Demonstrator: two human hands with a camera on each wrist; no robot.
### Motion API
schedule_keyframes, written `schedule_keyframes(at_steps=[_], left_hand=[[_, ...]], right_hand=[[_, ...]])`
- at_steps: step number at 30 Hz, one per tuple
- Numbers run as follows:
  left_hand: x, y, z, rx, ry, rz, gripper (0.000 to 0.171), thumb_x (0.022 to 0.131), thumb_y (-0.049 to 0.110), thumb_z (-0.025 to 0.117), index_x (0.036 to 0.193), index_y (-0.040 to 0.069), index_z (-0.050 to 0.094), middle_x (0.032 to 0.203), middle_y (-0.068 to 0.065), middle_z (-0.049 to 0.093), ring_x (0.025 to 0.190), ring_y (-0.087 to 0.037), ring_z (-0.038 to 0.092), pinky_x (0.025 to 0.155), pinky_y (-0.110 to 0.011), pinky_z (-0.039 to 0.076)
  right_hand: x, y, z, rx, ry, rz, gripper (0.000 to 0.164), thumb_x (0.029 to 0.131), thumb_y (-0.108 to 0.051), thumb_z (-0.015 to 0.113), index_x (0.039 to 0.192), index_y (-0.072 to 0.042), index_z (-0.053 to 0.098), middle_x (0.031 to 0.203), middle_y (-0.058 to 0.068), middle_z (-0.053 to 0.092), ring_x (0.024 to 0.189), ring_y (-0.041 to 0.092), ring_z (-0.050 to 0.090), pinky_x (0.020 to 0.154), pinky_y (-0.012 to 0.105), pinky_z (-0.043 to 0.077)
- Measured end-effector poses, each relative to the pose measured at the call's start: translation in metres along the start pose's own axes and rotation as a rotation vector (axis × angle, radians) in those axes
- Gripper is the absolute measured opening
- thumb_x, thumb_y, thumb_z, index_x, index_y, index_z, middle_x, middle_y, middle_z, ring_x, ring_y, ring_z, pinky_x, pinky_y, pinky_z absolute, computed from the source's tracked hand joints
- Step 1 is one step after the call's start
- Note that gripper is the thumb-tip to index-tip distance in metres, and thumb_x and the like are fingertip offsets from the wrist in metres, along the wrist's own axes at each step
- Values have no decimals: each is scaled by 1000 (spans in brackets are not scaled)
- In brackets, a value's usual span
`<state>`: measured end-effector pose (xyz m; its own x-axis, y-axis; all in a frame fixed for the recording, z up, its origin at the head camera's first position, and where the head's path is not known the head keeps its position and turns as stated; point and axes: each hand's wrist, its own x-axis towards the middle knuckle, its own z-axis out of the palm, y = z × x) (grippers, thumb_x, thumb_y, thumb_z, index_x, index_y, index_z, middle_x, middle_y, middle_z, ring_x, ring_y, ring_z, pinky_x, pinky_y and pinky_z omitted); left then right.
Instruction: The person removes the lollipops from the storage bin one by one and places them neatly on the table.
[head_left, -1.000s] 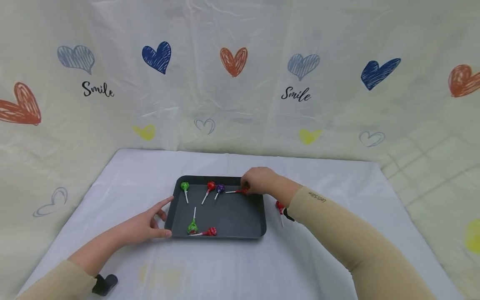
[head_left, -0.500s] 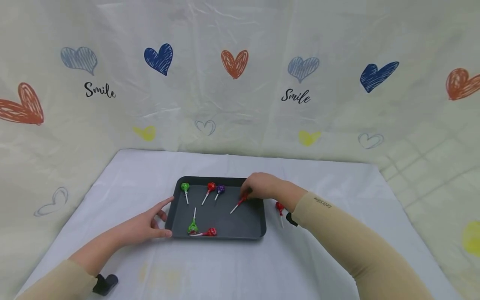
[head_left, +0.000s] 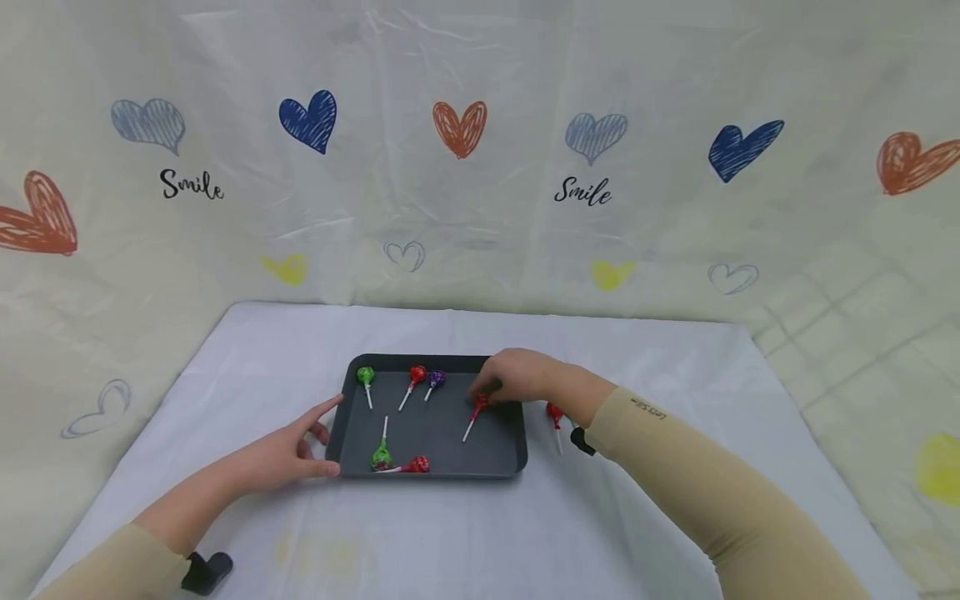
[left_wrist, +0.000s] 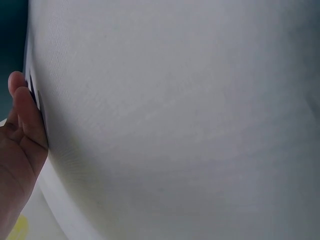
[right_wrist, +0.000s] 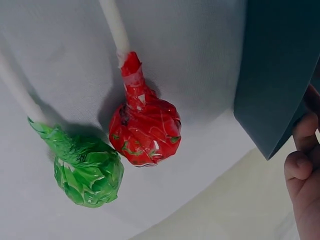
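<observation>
A dark grey baking tray (head_left: 450, 477) lies on the white cloth. My left hand (head_left: 281, 454) has its fingers and thumb spread, touching the tray's left side; in the left wrist view this hand (left_wrist: 22, 130) shows at the left edge. My right hand (head_left: 517, 375) reaches over the tray's far right part and pinches a red lollipop (head_left: 481, 403) near its candy head, the white stick slanting towards me. Also in the tray are a green (head_left: 365, 375), a red (head_left: 417, 375) and a purple lollipop (head_left: 437, 379) at the back. A green (head_left: 382, 457) and a red lollipop (head_left: 418, 464) touch at the front.
Right of the tray, a red lollipop (head_left: 555, 412) lies on the cloth under my right forearm. The right wrist view shows that red lollipop (right_wrist: 145, 130) beside a green lollipop (right_wrist: 90, 175). A heart-printed sheet (head_left: 465, 217) hangs behind the table.
My right hand has drawn slightly nearer with the red lollipop. Its stick has swung from pointing left to pointing towards me. The left hand has stayed at the tray's side.
</observation>
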<state>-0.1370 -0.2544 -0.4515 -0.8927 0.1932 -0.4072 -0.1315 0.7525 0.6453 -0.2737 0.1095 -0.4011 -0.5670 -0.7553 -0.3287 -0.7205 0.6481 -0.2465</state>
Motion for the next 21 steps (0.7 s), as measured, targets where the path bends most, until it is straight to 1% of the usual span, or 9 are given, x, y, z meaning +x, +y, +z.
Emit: schedule_keyframes(at_steps=[4, 10, 16, 21], left_hand=[[-1, 0, 0, -5, 6, -9, 112, 73, 45, 86, 159, 29, 15, 117, -7, 50, 81, -19, 54, 69, -35, 44], [-2, -1, 1, -24, -2, -10, 112, 73, 45, 86, 159, 29, 16, 117, -7, 50, 81, -19, 54, 70, -35, 44], [-2, -1, 1, -34, -1, -1, 111, 73, 43, 86, 158, 29, 16, 117, -7, 50, 81, -19, 54, 70, -35, 44], [-2, -1, 0, -34, -3, 0, 111, 74, 42, 86, 158, 28, 16, 117, -7, 50, 81, -19, 54, 70, -35, 44]], right_hand=[[0, -2, -1, 3, 12, 37, 32, 88, -26, 78, 120, -26, 74, 115, -11, 69, 108, 10, 61, 97, 32, 47], [4, -3, 3, -44, 8, 90, 29, 86, -35, 78, 114, -26, 76, 107, -13, 70, 100, 8, 61, 93, 30, 48], [8, -5, 4, -65, 14, 87, 22, 86, -34, 79, 106, -24, 78, 96, -13, 70, 88, 6, 60, 87, 29, 49], [10, -7, 4, -58, -3, 84, 20, 88, -32, 77, 107, -25, 78, 94, -14, 70, 85, 4, 59, 86, 27, 49]])
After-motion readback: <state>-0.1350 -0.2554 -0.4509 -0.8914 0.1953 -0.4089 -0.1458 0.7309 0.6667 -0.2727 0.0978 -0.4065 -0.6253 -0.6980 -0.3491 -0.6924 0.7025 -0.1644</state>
